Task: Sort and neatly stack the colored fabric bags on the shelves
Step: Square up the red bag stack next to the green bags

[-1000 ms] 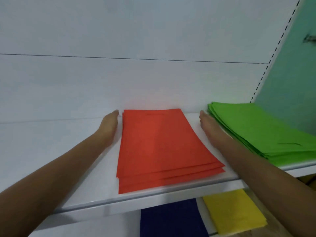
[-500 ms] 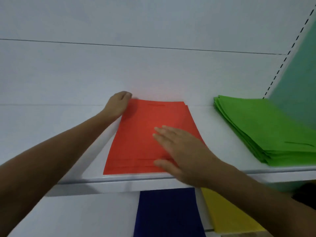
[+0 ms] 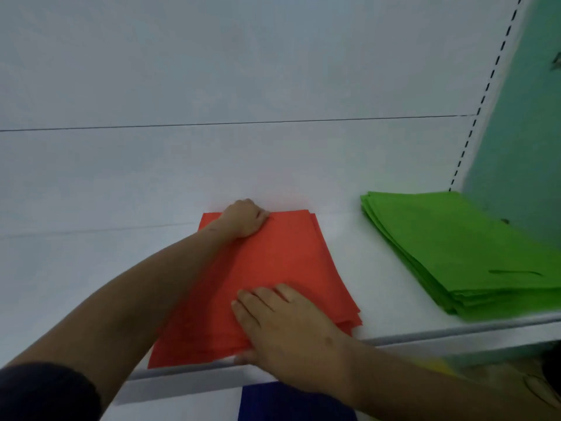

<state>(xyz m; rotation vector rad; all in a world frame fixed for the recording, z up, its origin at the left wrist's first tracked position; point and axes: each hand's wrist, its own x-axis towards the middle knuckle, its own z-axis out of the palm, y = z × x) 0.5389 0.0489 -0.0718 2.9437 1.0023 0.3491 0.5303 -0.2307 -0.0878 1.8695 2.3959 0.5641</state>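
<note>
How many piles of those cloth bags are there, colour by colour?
red stack: 1
green stack: 1
dark blue pile: 1, lower down, partly cut off
yellow patch: 1, lower down, blurred, probably another pile
Total: 4

Your left hand (image 3: 246, 218) has slid from the far left corner of the red bags (image 3: 285, 256) to curl over their far edge; your right hand (image 3: 282, 323) has drawn back, flat, toward the near edge
</note>
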